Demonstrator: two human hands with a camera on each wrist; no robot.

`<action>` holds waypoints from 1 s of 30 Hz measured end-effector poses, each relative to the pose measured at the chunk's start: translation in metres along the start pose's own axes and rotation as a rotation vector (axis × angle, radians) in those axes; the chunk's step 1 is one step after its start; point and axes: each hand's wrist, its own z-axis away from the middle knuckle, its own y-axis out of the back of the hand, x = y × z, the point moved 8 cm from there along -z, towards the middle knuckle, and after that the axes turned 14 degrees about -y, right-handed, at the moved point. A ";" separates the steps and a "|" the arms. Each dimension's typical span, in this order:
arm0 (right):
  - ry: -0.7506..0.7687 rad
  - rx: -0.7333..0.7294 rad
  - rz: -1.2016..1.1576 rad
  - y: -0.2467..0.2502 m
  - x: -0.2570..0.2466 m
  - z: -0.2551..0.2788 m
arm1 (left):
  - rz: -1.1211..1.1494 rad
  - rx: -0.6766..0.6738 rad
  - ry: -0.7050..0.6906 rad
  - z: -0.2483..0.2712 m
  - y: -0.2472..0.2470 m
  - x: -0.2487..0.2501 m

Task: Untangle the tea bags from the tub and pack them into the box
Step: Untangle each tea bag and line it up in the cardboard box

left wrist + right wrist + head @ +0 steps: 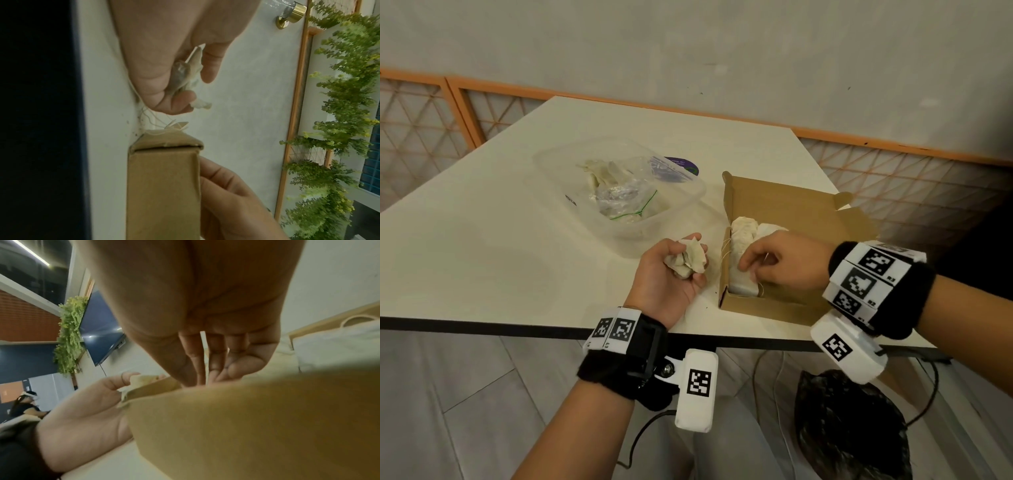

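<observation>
In the head view my left hand (pixel 671 274) lies palm up on the table and grips a crumpled bunch of tea bags (pixel 690 262), just left of the open cardboard box (pixel 784 202). Seen from the left wrist, strings trail from that bunch (pixel 185 74) to the box corner (pixel 162 186). My right hand (pixel 760 267) reaches into the box's near left corner. Its curled fingers pinch a tea bag (pixel 741 286) there. More tea bags (pixel 744 229) lie packed behind it. The clear tub (pixel 619 236) behind my left hand holds loose tea bags (pixel 602 171) and a crumpled plastic bag (pixel 626 198).
The white table (pixel 482 240) has its near edge just below my wrists. A purple-labelled item (pixel 678 168) lies at the tub's far side. A dark bag (pixel 849 428) and cables lie on the floor beneath. An orange lattice railing (pixel 893 178) runs behind the table.
</observation>
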 end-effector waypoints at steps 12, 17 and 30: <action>-0.286 -0.069 -0.297 -0.023 0.036 -0.006 | 0.003 0.019 -0.038 -0.002 0.000 0.001; -0.212 -0.032 -0.502 -0.008 0.036 0.002 | 0.005 0.012 -0.033 -0.003 -0.001 0.000; 0.032 -0.130 -0.428 0.000 0.022 0.014 | -0.010 -0.001 -0.023 -0.003 -0.001 0.000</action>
